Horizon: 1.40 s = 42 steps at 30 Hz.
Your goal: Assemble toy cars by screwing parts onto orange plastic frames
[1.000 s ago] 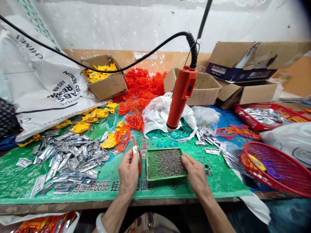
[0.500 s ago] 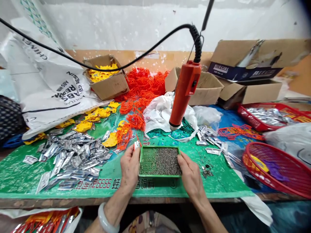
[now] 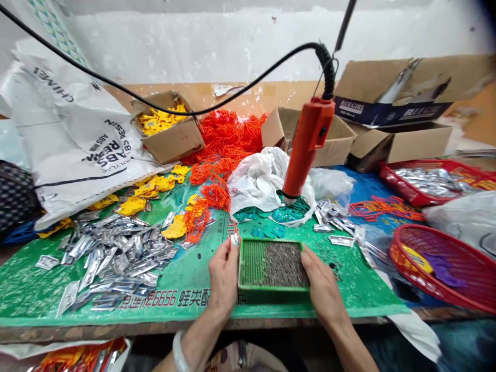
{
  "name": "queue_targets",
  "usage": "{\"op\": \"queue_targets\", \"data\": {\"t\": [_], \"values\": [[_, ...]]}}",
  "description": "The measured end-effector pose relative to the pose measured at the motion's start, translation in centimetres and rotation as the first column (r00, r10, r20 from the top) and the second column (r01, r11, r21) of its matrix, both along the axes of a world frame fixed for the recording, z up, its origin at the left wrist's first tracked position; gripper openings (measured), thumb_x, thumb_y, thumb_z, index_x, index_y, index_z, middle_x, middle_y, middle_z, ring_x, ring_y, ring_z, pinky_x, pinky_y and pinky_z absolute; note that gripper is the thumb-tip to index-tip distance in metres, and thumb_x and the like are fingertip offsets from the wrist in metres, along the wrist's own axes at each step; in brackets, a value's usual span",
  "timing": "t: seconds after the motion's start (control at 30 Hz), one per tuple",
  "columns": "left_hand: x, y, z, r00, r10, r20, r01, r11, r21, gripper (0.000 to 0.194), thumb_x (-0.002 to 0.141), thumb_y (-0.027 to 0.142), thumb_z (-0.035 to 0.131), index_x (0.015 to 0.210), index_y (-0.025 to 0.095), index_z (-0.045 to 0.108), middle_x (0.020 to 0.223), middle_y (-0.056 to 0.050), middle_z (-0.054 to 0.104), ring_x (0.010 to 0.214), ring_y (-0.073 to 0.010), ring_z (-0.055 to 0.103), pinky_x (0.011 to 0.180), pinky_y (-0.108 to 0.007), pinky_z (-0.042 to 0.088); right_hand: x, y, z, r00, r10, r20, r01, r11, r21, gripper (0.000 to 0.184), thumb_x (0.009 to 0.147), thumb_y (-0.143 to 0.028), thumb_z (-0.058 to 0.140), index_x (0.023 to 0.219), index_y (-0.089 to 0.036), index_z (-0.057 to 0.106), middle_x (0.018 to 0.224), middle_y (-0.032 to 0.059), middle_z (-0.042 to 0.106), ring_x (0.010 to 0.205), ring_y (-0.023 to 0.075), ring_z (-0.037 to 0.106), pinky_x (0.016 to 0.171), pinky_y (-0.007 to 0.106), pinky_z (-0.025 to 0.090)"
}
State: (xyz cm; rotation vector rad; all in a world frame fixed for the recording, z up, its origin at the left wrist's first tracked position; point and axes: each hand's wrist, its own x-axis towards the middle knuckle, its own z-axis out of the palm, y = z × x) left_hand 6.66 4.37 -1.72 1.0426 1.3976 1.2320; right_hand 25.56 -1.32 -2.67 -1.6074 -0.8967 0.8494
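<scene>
Green plastic, the tray (image 3: 252, 263) of grey pieces (image 3: 284, 263) has just shifted right above the surface (image 3: 182, 274), nearer scattered dark bits (image 3: 335, 274). Our left hand (image 3: 225, 274) pinches an orange-and-silver piece (image 3: 234, 241) at its left edge; our right hand (image 3: 323, 287) grips its right, forearms angling inward.

The left hand (image 3: 225, 276) hid much of a small orange and silver piece (image 3: 234, 241); the right hand (image 3: 324, 287) covered part of the green tray (image 3: 251, 263). Its grey bits (image 3: 284, 264) were too small to tell apart. Picture edges cut off the black cable (image 3: 186, 112), the round red basket (image 3: 473, 284) on the right and the near left bag (image 3: 19, 351).
</scene>
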Motion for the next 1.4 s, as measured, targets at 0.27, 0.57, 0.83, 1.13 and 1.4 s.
{"op": "queue_targets", "data": {"t": [0.27,0.57,0.83,1.13,1.4], "values": [[-1.4,0.2,-0.7,0.996,-0.005,-0.086,0.007,1.0,0.016,0.045,0.08,0.054,0.064,0.103,0.016,0.074,0.088,-0.004,0.074,0.084,-0.0223,0.064,0.073,-0.029,0.05,-1.1,0.7,1.0,0.995,0.095,-0.041,-0.097,0.994,-0.048,0.065,0.089,-0.058,0.051,0.141,-0.02,0.053,0.149,0.0072,0.049,0.145,0.0273,0.038,0.123,0.047,0.02],[-1.8,0.3,0.6,0.987,-0.014,-0.16,0.014,1.0,0.002,0.043,0.081,0.052,0.062,0.101,0.016,0.075,0.081,-0.004,0.072,0.078,-0.0226,0.063,0.069,-0.03,0.049,-1.5,1.1,1.1,0.995,0.078,-0.06,-0.082,0.995,-0.06,0.066,0.087,-0.061,0.05,0.139,-0.02,0.057,0.149,0.0079,0.05,0.143,0.0276,0.04,0.123,0.046,0.021],[-2.3,1.0,0.1,0.985,-0.029,-0.168,0.03,1.0,0.002,0.042,0.081,0.049,0.062,0.103,0.015,0.074,0.087,-0.005,0.074,0.082,-0.023,0.064,0.07,-0.029,0.048,-2.2,1.4,0.6,0.996,0.086,-0.037,-0.088,0.994,-0.064,0.067,0.09,-0.059,0.044,0.14,-0.016,0.054,0.148,0.0103,0.051,0.143,0.0264,0.04,0.122,0.044,0.022],[-1.6,1.2,0.6,0.991,-0.016,-0.13,0.016,1.0,-0.001,0.047,0.076,0.056,0.066,0.097,0.015,0.075,0.084,-0.005,0.074,0.082,-0.0244,0.065,0.072,-0.031,0.05,-1.8,1.4,0.8,0.998,0.064,-0.01,-0.064,0.998,0.007,0.061,0.092,-0.055,0.045,0.139,-0.018,0.056,0.145,0.0098,0.055,0.14,0.0266,0.045,0.121,0.044,0.027],[-1.9,0.5,0.0,0.987,-0.022,-0.157,0.02,1.0,-0.01,0.044,0.078,0.054,0.064,0.098,0.016,0.076,0.084,-0.005,0.075,0.081,-0.0243,0.065,0.071,-0.03,0.05,-1.6,0.9,0.6,0.997,0.071,-0.022,-0.072,0.996,-0.047,0.067,0.088,-0.059,0.046,0.137,-0.015,0.058,0.147,0.0102,0.053,0.142,0.0289,0.042,0.12,0.044,0.027]]}}
